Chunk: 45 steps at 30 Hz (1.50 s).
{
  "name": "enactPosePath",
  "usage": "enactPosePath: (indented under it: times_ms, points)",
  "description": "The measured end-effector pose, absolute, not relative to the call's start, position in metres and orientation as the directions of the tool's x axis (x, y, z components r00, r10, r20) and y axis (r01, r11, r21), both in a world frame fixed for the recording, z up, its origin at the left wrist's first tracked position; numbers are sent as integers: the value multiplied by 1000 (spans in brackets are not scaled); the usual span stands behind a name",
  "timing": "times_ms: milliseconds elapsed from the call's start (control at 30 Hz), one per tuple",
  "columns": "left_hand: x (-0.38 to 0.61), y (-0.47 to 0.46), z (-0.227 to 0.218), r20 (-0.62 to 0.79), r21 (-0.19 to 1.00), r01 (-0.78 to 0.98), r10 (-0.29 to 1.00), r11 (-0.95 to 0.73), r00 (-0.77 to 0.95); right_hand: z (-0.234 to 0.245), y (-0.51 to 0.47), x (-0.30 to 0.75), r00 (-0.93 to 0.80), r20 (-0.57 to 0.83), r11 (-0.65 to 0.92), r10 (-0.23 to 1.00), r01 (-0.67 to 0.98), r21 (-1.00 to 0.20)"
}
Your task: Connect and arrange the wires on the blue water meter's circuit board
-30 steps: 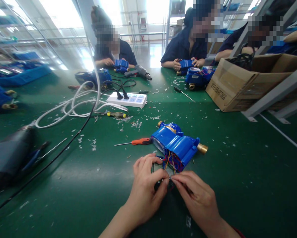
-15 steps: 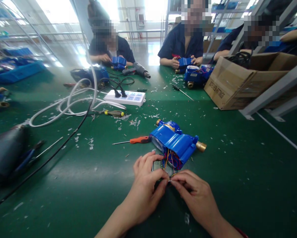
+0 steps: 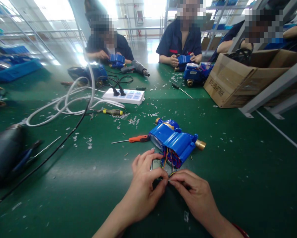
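Note:
A blue water meter (image 3: 173, 140) with brass pipe ends lies on the green table, its open end facing me. Coloured wires (image 3: 172, 159) run out of that opening to a small circuit board (image 3: 156, 164) with a grey display. My left hand (image 3: 144, 185) is closed on the board, fingers over its far edge, thumb and forefinger pinched at its near side. Right beside them, my right hand (image 3: 195, 191) pinches a thin wire between thumb and forefinger. The fingertips nearly meet and hide the wire's end. An orange-handled screwdriver (image 3: 135, 138) lies left of the meter.
A white power strip (image 3: 125, 96), looped white cable (image 3: 61, 105) and yellow-black screwdriver (image 3: 113, 112) lie further back. At left is a dark heat gun (image 3: 4, 152); another heat gun (image 3: 138, 67) lies far off. A cardboard box (image 3: 230, 82) stands right. Co-workers handle blue meters opposite.
The view has shifted slightly. Both hands keep their pinch near the board's near side, and the board's display shows a little more clearly.

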<state>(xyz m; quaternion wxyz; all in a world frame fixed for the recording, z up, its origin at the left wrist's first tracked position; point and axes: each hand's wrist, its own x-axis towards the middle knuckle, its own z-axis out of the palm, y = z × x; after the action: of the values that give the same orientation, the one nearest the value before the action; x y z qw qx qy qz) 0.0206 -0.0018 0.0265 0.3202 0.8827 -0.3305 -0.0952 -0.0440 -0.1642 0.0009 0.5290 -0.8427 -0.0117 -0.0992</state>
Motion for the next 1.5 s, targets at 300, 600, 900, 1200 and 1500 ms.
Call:
enactPosePath:
  times_ms: [300, 600, 900, 1200, 1500]
  points:
    - [19, -6, 25, 76, 559, -566, -643, -606, 762, -4, -165, -46, 971, 235, -487, -36, 189, -853]
    - [21, -1, 20, 68, 554, -609, -698, -567, 713, -5, -167, -54, 993, 119, -523, 8, 105, -846]
    - [20, -2, 16, 115, 549, -619, -684, -561, 721, -4, -162, -52, 999, -2, -519, -34, -19, -855]
    - [24, 1, 19, 128, 514, -653, -703, -557, 700, -4, -159, -53, 998, 17, -534, -58, -17, -845]
    - [23, 5, 21, 100, 459, -693, -742, -556, 663, -9, -163, -45, 992, 125, -690, -29, 71, -720]
